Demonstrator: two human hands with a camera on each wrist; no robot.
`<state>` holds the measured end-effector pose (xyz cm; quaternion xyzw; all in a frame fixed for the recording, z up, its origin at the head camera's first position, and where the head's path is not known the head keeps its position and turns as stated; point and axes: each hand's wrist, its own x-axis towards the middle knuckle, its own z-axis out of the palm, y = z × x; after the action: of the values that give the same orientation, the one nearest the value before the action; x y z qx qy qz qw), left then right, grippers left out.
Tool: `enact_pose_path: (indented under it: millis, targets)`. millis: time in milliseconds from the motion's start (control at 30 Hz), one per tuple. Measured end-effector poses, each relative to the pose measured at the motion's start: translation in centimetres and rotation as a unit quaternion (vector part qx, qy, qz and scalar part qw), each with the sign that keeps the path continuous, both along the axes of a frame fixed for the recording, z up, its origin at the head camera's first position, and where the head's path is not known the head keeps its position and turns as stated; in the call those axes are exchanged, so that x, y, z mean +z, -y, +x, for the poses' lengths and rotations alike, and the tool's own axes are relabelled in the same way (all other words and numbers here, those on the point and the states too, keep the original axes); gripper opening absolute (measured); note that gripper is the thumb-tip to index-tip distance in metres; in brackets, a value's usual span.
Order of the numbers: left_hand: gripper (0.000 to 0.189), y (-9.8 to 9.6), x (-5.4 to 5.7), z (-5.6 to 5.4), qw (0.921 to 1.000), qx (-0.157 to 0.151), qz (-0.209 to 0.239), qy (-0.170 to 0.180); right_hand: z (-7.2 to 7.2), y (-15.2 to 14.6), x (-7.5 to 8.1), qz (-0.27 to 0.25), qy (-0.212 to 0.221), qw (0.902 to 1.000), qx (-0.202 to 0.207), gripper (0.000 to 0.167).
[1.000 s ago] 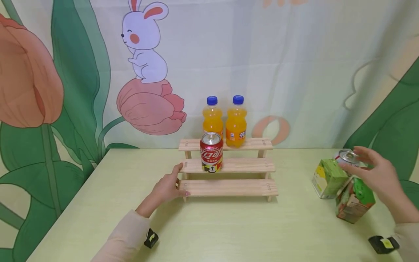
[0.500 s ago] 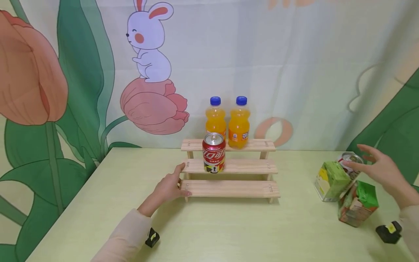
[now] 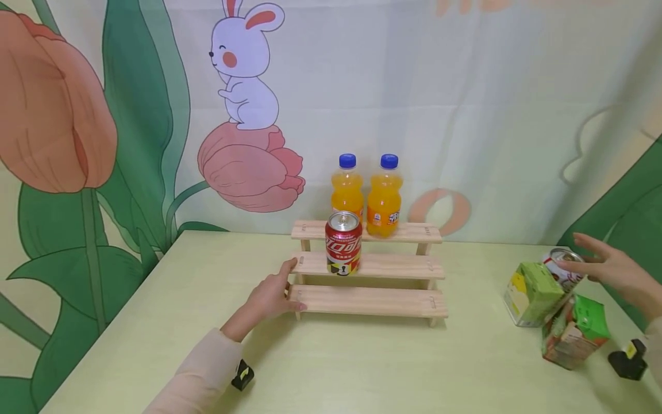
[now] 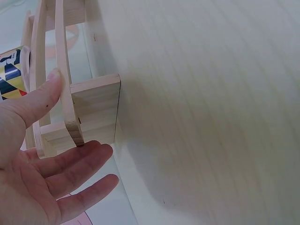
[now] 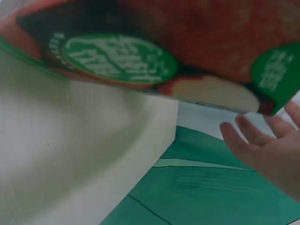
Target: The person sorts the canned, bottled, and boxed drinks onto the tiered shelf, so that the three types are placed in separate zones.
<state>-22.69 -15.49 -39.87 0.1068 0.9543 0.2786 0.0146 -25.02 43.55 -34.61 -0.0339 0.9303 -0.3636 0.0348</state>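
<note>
My left hand (image 3: 269, 296) holds the left end of a three-tier wooden rack (image 3: 367, 302). Its thumb lies on a front board (image 4: 65, 89), and the other fingers reach round the board's end. On the middle tier stands a red soda can (image 3: 343, 244); two orange soda bottles (image 3: 384, 207) with blue caps stand on the top tier. At the right, my right hand (image 3: 618, 276) is spread beside a silver-topped can (image 3: 565, 270), its thumb overlapping the can; contact is unclear. A light green drink carton (image 3: 532, 293) and a darker green-and-red carton (image 3: 575, 333) stand close by.
The pale table (image 3: 372, 368) runs up to a printed curtain (image 3: 465, 115) behind the rack. In the right wrist view the red carton (image 5: 211, 42) covers the upper part and hides the can. Black wrist cameras (image 3: 243, 375) sit at both sleeves.
The head view has shifted, so everything lies further right and slightly lower. My left hand stays on the rack. My right hand remains by the silver-topped can with fingers still spread.
</note>
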Motion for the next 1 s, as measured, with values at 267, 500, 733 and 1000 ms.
enact_pose_path:
  millis: [267, 500, 733, 1000]
  targets:
    - [0.096, 0.1, 0.1, 0.1, 1.0000, -0.002, -0.004, 0.000, -3.4, -4.7, -5.0, -0.002, 0.013, 0.9998, 0.012, 0.088]
    - [0.096, 0.1, 0.1, 0.2, 1.0000, 0.000, 0.001, 0.003, -8.1, -10.3, -11.3, -0.028, 0.022, 0.9993, 0.011, 0.088]
    - [0.095, 0.1, 0.1, 0.2, 1.0000, 0.001, -0.001, 0.000, -4.9, -5.6, -7.0, -0.061, 0.037, 0.9974, 0.013, 0.095]
    - [0.096, 0.1, 0.1, 0.3, 1.0000, -0.001, -0.004, -0.006, -1.2, -0.7, -2.9, -0.040, 0.024, 0.9989, 0.010, 0.085]
